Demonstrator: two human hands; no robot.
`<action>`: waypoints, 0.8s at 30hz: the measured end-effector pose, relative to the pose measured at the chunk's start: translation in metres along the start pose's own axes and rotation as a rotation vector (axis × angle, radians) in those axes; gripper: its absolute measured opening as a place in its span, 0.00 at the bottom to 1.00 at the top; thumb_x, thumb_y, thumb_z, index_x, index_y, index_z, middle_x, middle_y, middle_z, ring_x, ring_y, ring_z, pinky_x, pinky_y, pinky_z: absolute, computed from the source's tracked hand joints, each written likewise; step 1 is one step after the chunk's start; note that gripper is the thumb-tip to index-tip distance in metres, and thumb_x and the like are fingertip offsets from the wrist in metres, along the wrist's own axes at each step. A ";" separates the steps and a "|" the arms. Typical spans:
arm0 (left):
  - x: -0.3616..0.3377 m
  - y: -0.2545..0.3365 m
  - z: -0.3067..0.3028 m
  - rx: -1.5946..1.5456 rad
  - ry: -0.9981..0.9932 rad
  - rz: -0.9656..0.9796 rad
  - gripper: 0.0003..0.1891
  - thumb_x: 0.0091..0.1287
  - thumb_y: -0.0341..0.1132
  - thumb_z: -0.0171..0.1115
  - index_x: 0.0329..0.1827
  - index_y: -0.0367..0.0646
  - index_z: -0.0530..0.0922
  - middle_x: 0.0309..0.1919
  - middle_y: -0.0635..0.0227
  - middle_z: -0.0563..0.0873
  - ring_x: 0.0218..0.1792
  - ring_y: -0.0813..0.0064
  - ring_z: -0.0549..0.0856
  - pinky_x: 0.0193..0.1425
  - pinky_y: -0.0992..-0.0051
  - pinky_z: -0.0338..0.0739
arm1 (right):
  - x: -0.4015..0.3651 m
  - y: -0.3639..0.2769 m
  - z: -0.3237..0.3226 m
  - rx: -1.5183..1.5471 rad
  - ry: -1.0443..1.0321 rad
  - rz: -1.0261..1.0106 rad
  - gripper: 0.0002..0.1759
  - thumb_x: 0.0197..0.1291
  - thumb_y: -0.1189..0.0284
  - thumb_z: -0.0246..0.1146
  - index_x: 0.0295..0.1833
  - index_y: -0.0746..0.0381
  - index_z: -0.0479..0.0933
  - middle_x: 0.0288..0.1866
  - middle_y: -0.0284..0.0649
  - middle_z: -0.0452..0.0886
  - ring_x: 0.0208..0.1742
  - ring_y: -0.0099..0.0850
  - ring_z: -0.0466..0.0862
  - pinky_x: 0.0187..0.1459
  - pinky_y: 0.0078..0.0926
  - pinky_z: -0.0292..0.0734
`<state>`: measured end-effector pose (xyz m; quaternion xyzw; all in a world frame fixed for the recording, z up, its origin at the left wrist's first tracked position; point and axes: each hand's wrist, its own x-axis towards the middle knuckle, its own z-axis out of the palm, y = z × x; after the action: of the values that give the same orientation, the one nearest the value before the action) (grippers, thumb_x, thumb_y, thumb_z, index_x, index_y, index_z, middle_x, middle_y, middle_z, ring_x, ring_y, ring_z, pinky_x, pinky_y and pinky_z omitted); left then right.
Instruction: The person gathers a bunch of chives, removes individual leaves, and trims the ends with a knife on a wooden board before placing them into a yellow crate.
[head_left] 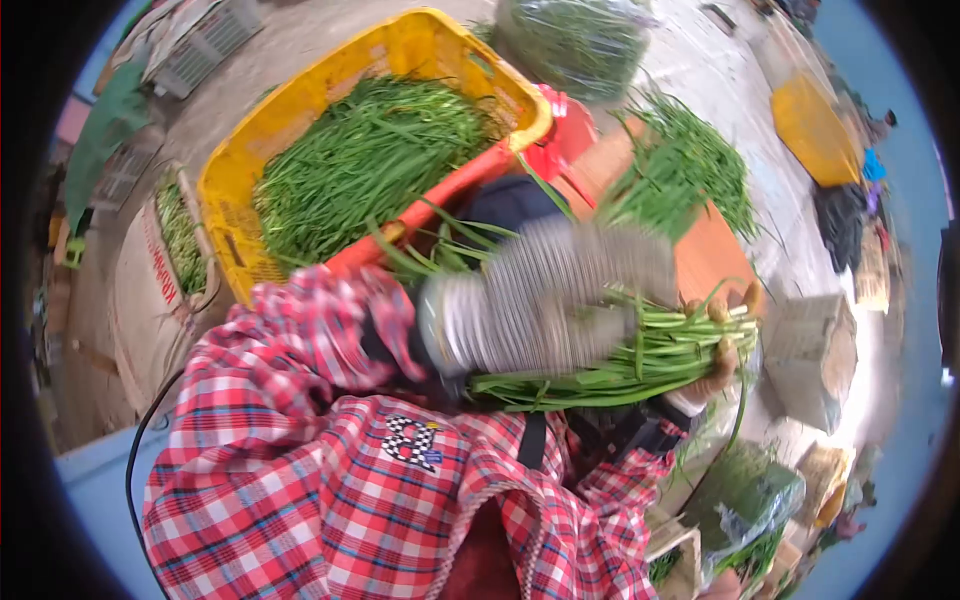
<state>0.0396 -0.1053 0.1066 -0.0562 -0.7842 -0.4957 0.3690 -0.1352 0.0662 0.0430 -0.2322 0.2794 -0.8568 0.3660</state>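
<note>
My right hand (722,365), its brown fingertips showing, is wrapped round a bunch of garlic chives (650,350) near the pale stem ends. The long green leaves run left across the front of my body. My left hand (560,300), in a grey striped glove, is over the bunch and smeared by motion. Its fingers cannot be made out, nor whether they grip any stems. Some loose green leaves stick out beyond the left wrist. Just past my hands, a loose pile of chives (690,165) rests on an orange-brown board (715,255).
A yellow crate (225,190) full of chives stands at the front left, beside a red edge (440,200). A plastic bag of greens (575,45) lies beyond it. At left is a woven sack (140,310); at right, a carton (815,355) and another bagged bundle (745,495).
</note>
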 end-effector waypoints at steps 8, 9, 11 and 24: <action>0.031 -0.080 0.031 -0.164 -0.716 -0.538 0.45 0.63 0.55 0.61 0.74 0.36 0.52 0.68 0.52 0.66 0.68 0.68 0.66 0.69 0.73 0.62 | -0.011 -0.015 0.000 -0.088 -0.037 -0.061 0.45 0.57 0.69 0.59 0.76 0.50 0.42 0.47 0.39 0.74 0.49 0.38 0.77 0.50 0.44 0.78; 0.031 -0.080 0.048 -0.250 -0.857 -0.591 0.50 0.62 0.54 0.63 0.76 0.37 0.43 0.70 0.54 0.63 0.69 0.70 0.64 0.69 0.74 0.61 | -0.014 -0.016 0.003 -0.105 0.023 -0.062 0.44 0.57 0.68 0.59 0.76 0.50 0.43 0.50 0.40 0.75 0.50 0.38 0.77 0.49 0.43 0.79; 0.013 -0.071 0.073 -0.823 -0.896 -0.771 0.52 0.58 0.47 0.71 0.75 0.39 0.44 0.66 0.60 0.67 0.65 0.73 0.66 0.69 0.72 0.62 | -0.016 -0.019 0.004 -0.173 0.268 -0.097 0.40 0.58 0.69 0.58 0.75 0.51 0.49 0.48 0.42 0.77 0.47 0.35 0.79 0.47 0.39 0.80; -0.039 -0.034 0.099 -0.974 -0.754 -1.257 0.18 0.57 0.28 0.70 0.50 0.41 0.78 0.38 0.70 0.86 0.37 0.80 0.83 0.42 0.78 0.79 | -0.032 0.000 0.012 -0.312 0.551 -0.220 0.32 0.57 0.79 0.54 0.69 0.66 0.58 0.42 0.39 0.77 0.37 0.26 0.80 0.41 0.22 0.79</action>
<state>0.0006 -0.0300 0.0335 0.0748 -0.4409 -0.8350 -0.3206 -0.1078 0.0861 0.0459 -0.0738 0.4687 -0.8687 0.1421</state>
